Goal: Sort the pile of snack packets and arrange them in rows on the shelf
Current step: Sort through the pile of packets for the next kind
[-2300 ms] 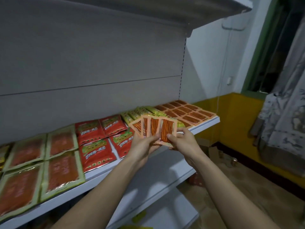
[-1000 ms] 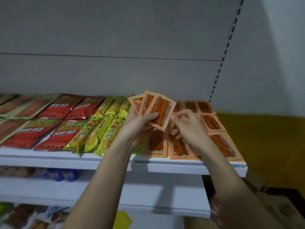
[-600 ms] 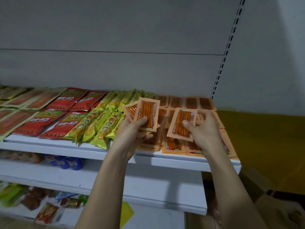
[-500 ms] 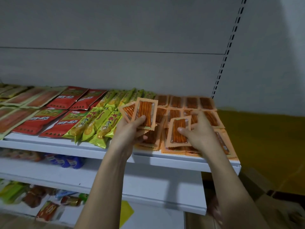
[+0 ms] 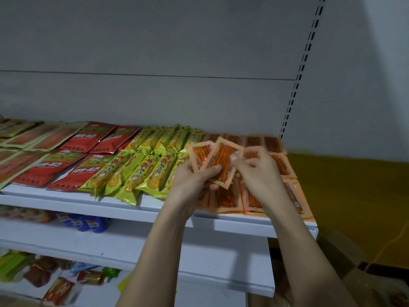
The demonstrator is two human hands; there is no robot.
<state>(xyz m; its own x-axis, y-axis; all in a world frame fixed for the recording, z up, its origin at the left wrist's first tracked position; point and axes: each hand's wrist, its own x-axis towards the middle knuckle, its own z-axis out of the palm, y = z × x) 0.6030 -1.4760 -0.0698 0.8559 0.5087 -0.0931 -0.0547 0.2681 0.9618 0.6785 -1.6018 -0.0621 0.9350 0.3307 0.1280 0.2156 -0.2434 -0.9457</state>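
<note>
step in hand: i am peeling the top orange snack packet (image 5: 223, 163) off a small fan; left hand (image 5: 191, 181) grip clamps the fan, right hand (image 5: 254, 171) grip pinches its upper corner, above the shelf (image 5: 155, 209). next, by my reckoning: lay it flat into the orange rows (image 5: 254, 200) beneath, edges squared. materials: thin glossy film, rectangular, serrated borders, clear window over ribbed sticks. neighbours: yellow-green pillow packs (image 5: 135, 173), red pouches (image 5: 55, 167).

a grey back panel (image 5: 155, 52), slotted upright (image 5: 303, 63), and yellow lower wall (image 5: 354, 196).
</note>
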